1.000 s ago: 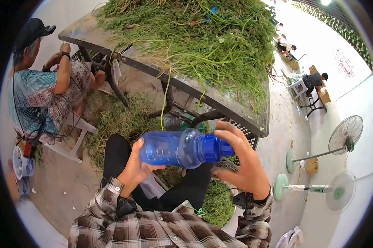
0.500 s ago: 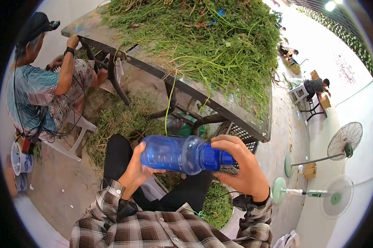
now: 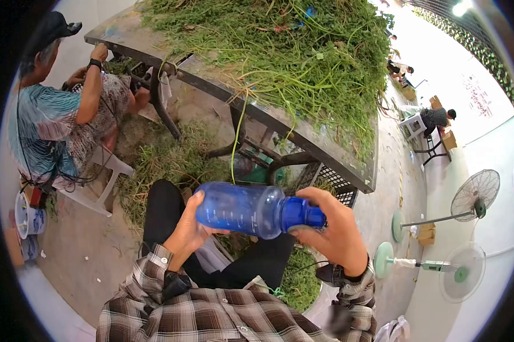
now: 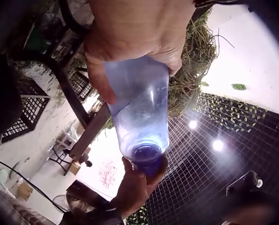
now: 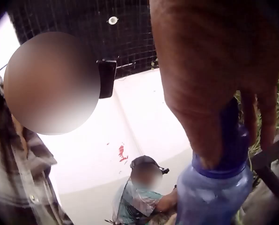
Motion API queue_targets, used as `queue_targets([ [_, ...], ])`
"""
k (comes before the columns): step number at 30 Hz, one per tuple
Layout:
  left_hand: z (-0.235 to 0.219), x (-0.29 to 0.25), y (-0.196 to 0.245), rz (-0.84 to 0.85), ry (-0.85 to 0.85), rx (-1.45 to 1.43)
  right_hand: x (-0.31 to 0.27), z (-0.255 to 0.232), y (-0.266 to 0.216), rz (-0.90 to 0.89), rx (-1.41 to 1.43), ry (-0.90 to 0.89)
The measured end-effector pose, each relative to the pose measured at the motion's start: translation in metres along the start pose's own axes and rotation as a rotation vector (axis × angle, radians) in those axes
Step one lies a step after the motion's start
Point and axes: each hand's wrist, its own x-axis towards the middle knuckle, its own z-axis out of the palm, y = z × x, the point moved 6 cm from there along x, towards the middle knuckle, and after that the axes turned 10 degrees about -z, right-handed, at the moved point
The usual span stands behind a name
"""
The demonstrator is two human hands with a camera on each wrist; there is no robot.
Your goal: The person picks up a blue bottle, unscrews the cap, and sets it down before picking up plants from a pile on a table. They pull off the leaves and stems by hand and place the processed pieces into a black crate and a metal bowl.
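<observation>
A translucent blue plastic bottle (image 3: pixel 240 208) with printed measuring marks lies sideways above the lap in the head view. My left hand (image 3: pixel 185 231) grips it round the base end, thumb on top. The fingers and thumb of my right hand (image 3: pixel 335 231) curl round its dark blue cap (image 3: pixel 294 214). From the left wrist, the bottle (image 4: pixel 142 112) spans between the two hands, with the right hand (image 4: pixel 132 190) at its cap end. In the right wrist view, my right hand (image 5: pixel 214 61) covers much of the cap above the bottle's shoulder.
A table (image 3: pixel 203 80) with a heap of green plant stems (image 3: pixel 302 62) stands ahead. Cut greens (image 3: pixel 177 154) lie on the floor under it, beside a black crate (image 3: pixel 334 185). A seated person (image 3: pixel 57 119) is at left. Two standing fans (image 3: pixel 476 194) are at right.
My right hand has come from apart and spread near the cap to gripping it. The bottle has moved slightly to the right and tilted a little, the left hand still holding it.
</observation>
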Motion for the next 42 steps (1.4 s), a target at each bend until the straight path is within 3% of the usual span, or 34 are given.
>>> queue_targets([
  [2,0.0,0.0,-0.001,-0.004,-0.01,0.0,-0.007,0.005,0.013,0.337,0.125,-0.006],
  [3,0.001,0.0,-0.001,-0.002,-0.019,0.0,-0.007,0.004,0.014,0.336,0.123,-0.005],
  [5,0.002,-0.001,-0.003,-0.003,0.016,-0.018,-0.003,-0.002,0.007,0.152,0.052,0.029],
  [6,0.001,-0.001,-0.002,-0.001,0.053,-0.034,0.0,-0.002,0.006,0.142,0.048,0.032],
  [8,-0.002,0.001,-0.003,0.0,0.057,-0.035,0.004,-0.007,-0.008,-0.08,0.005,0.114],
  [9,-0.003,0.001,-0.004,-0.012,0.059,-0.037,0.003,-0.006,-0.006,-0.086,0.005,0.118],
  [11,-0.001,-0.001,-0.003,-0.023,0.007,-0.007,-0.002,0.002,0.001,-0.024,0.014,0.065],
  [12,-0.001,-0.001,-0.002,-0.007,-0.004,0.011,-0.007,0.005,0.007,0.157,0.036,0.021],
  [13,0.0,-0.001,-0.001,0.01,-0.016,0.029,-0.009,0.007,0.007,0.155,0.035,0.022],
  [15,-0.002,-0.001,-0.001,0.025,-0.001,0.018,-0.018,0.017,0.025,0.43,0.178,0.013],
  [16,-0.004,-0.002,-0.001,0.039,0.014,0.006,-0.019,0.02,0.027,0.426,0.18,0.002],
  [18,-0.011,0.0,-0.004,0.024,0.021,-0.003,-0.013,0.018,0.021,0.18,0.169,0.067],
  [19,-0.013,0.001,-0.007,0.004,0.019,-0.005,-0.011,0.02,0.02,0.178,0.172,0.053],
  [21,-0.013,0.0,-0.008,-0.002,0.038,-0.02,-0.005,0.018,0.007,0.013,0.089,0.065],
  [28,-0.029,0.006,-0.01,-0.018,0.007,-0.004,-0.008,0.039,0.032,0.269,0.113,0.032],
  [37,-0.06,0.015,-0.015,-0.003,0.094,-0.013,-0.006,0.08,0.071,0.37,0.272,-0.044],
  [41,-0.077,0.026,-0.014,-0.046,0.16,-0.008,-0.006,0.098,0.093,0.42,0.326,0.008],
  [42,-0.086,0.035,-0.009,-0.013,0.187,0.172,-0.008,0.104,0.098,0.424,0.328,-0.005],
])
